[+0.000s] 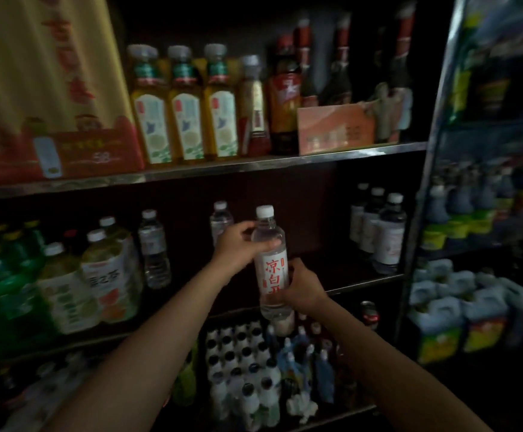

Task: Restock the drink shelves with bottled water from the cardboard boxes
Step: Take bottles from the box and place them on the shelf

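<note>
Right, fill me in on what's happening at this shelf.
A person is stocking drinks. Both hands hold one clear water bottle with red lettering upright in front of the middle shelf: the left hand grips its upper part, the right hand its lower part. It is not yet set down. Other water bottles already stand on that shelf.

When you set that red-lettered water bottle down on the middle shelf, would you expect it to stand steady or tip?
The water bottle looks full and clear, so probably fairly heavy for its size. It is tall and narrow, so a nudge near the white cap could tip it. Both the left hand and right hand hold it, suggesting smooth plastic that may slip.
</note>
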Motion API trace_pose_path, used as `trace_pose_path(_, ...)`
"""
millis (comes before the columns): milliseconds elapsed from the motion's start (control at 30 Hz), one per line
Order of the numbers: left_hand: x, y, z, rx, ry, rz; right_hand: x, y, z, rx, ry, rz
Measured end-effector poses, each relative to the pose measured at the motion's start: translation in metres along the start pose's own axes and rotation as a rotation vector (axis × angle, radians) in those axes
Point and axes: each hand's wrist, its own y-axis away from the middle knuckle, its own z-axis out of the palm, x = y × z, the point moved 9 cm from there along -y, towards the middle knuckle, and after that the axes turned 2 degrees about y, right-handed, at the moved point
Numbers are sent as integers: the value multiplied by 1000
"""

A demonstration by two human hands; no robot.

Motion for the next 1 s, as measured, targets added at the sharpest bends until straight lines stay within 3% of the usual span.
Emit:
trace_pose_path(367, -22, -73, 144, -164, 3, 26, 115, -46, -80, 267, 86, 150)
trace_pose_path(533, -28, -103, 171, -177, 38, 48, 146, -70, -90, 357, -121, 220)
trace_pose_path(700, -29, -143, 188, -183, -32, 84, 164, -96, -98, 453, -155, 262)
trace_pose_path(1000, -29, -217, 218, -181, -204, 176, 175, -150, -123, 557, 5, 316)
